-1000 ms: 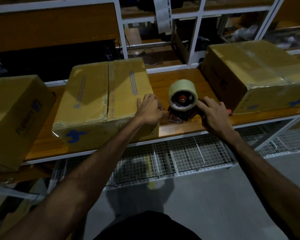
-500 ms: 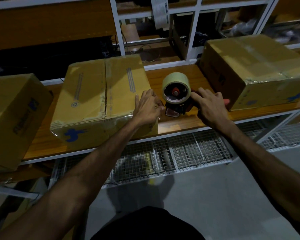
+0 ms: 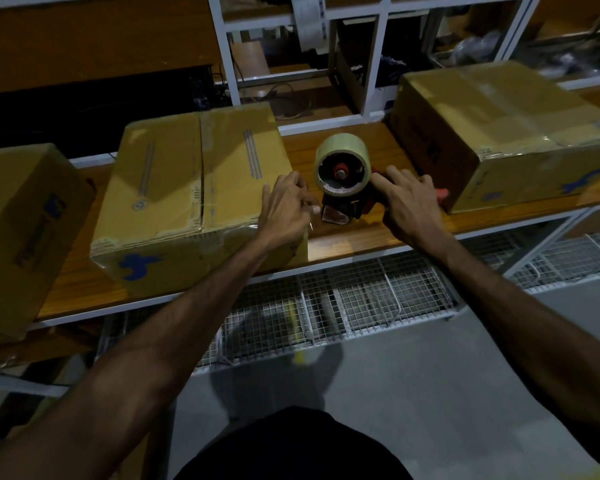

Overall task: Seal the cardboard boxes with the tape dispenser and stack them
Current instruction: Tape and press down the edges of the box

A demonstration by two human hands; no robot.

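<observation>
Centrally on the wooden shelf board (image 3: 354, 233) sits the tape dispenser (image 3: 343, 178), its pale tape roll upright and facing the camera over a red frame, between 2 cardboard boxes. The right hand (image 3: 409, 202) lies over the dispenser's handle side, fingers curled around it, a red tip showing past the knuckles. The left hand (image 3: 284, 211) hovers just left of the dispenser at the near right corner of the middle box (image 3: 191, 195), fingers loosely bent; whether it pinches a tape end cannot be told. The middle box is closed, with tape along its centre seam and front edge. The right box (image 3: 506, 133), also taped, sits just beside the dispenser's handle. A 3rd box (image 3: 21, 237) tilts at the left edge of the board. Each box carries a blue printed mark on its side; no lettering is readable. White metal shelving (image 3: 374, 64) rises behind, wire mesh baskets (image 3: 361, 296) hang below the board, and the floor (image 3: 430, 393) is grey. The room is dim.
</observation>
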